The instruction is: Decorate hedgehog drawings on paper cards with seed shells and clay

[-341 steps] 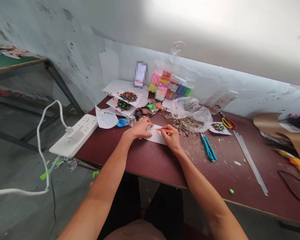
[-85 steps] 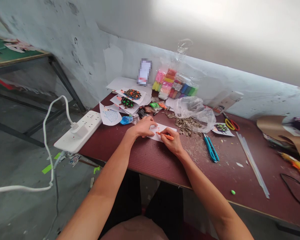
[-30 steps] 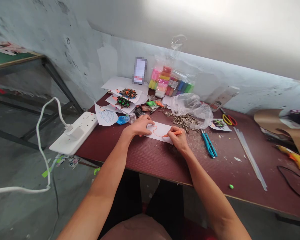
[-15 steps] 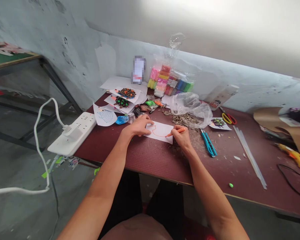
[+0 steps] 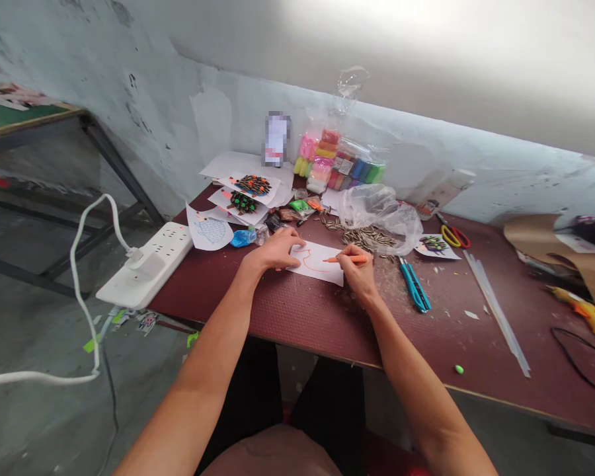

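Observation:
A small white sheet of paper [image 5: 313, 270] lies on the dark red table, with an orange outline drawn on it. My right hand [image 5: 357, 270] is closed around an orange marker [image 5: 333, 260], its tip pointing left over the sheet's right half; whether it touches the paper I cannot tell. Resting on the sheet's left edge, my left hand [image 5: 280, 249] has its fingers spread and holds the paper flat. Behind the sheet are a heap of striped sunflower seeds [image 5: 367, 237] and a crumpled clear plastic bag [image 5: 377, 208].
Left stand a white power strip [image 5: 146, 268], a blue-drawn sheet [image 5: 209, 229] and seed-covered hedgehog pictures [image 5: 250, 186]. Bagged coloured clay [image 5: 327, 162] leans on the wall. Right lie a teal utility knife [image 5: 414, 284], scissors [image 5: 453, 235], clear glue sticks [image 5: 498, 314] and a yellow glue gun [image 5: 582, 309].
My right hand has shifted the marker slightly up, its tip now a little left and higher over the paper. My left hand stays in place on the sheet.

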Available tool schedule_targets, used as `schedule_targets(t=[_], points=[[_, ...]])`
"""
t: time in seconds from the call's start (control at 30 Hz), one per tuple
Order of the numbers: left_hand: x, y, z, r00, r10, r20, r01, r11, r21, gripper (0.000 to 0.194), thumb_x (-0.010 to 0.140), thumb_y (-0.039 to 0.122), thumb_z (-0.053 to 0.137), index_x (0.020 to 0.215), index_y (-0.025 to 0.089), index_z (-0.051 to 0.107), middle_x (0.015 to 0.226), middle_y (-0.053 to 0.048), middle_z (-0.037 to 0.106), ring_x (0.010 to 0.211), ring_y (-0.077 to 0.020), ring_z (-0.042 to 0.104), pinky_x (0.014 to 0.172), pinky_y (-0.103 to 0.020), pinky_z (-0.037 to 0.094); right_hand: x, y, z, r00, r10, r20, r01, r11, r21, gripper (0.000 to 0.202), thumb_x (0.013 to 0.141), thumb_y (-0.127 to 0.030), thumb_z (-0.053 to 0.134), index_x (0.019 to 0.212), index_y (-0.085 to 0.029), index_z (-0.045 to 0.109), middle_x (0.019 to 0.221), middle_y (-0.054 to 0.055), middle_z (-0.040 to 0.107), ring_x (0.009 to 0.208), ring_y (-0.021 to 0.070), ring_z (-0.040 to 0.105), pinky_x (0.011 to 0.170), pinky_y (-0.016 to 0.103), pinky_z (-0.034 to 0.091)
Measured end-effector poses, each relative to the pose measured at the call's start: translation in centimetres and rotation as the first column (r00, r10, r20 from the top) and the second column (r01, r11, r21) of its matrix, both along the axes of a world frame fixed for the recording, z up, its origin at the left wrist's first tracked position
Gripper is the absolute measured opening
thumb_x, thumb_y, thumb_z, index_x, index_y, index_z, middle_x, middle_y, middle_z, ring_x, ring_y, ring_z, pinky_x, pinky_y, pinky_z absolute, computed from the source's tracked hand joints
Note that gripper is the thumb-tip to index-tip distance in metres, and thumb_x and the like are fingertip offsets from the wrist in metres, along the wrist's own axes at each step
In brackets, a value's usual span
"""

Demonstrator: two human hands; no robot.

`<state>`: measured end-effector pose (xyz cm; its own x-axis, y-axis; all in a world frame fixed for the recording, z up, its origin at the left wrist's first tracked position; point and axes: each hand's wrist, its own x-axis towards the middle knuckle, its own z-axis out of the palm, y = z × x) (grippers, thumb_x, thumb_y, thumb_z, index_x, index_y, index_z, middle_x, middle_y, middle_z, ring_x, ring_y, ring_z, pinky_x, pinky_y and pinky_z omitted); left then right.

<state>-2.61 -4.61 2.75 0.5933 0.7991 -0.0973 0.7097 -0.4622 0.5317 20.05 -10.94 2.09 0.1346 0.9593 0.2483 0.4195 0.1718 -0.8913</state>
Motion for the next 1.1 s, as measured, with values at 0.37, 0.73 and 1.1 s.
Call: schedule_targets(t=[0.37, 0.73, 1.1], points=[[-0.2, 0.0, -0.1, 1.000, -0.008, 0.010, 0.007, 0.999, 0.034, 0.058, 0.071, 0.026, 0.064, 0.129, 0.020, 0.064, 0.134, -0.008, 0.055, 0.130, -0.0280, 0.047, 0.112, -0.036, 0.041, -3.8, 1.3, -0.7, 0.968, 0.245, 0.060, -0.246, 0.969, 0.002, 0.023, 0.081, -0.042, 0.063, 0.076, -0.020, 0.070, 0.073, 0.001, 0.071, 0.065, 0.0148, 0.058, 0.063, 0.027, 0.045], [-0.2, 0.3, -0.5, 0.999, -0.038, 0.019, 0.037, 0.997, 0.066, 0.049, 0.075, 0.025, 0.064, 0.124, 0.021, 0.067, 0.130, -0.008, 0.057, 0.127, -0.0288, 0.049, 0.113, -0.040, 0.040, -4.2, 2.0, -1.5, 0.951, 0.293, 0.098, -0.295, 0.956, -0.003, 0.023, 0.083, -0.041, 0.062, 0.082, -0.020, 0.072, 0.080, 0.004, 0.074, 0.074, 0.0180, 0.066, 0.069, 0.028, 0.048], [-0.2, 0.2, -0.3, 1.000, -0.028, 0.013, 0.027, 0.998, 0.064, 0.047, 0.074, 0.023, 0.063, 0.121, 0.022, 0.068, 0.130, -0.007, 0.057, 0.127, -0.0282, 0.049, 0.111, -0.038, 0.041, -4.2, 1.9, -1.2, 0.951, 0.281, 0.132, -0.279, 0.960, -0.034, 0.021, 0.081, -0.040, 0.062, 0.080, -0.021, 0.072, 0.078, 0.003, 0.073, 0.071, 0.0170, 0.063, 0.067, 0.026, 0.046]])
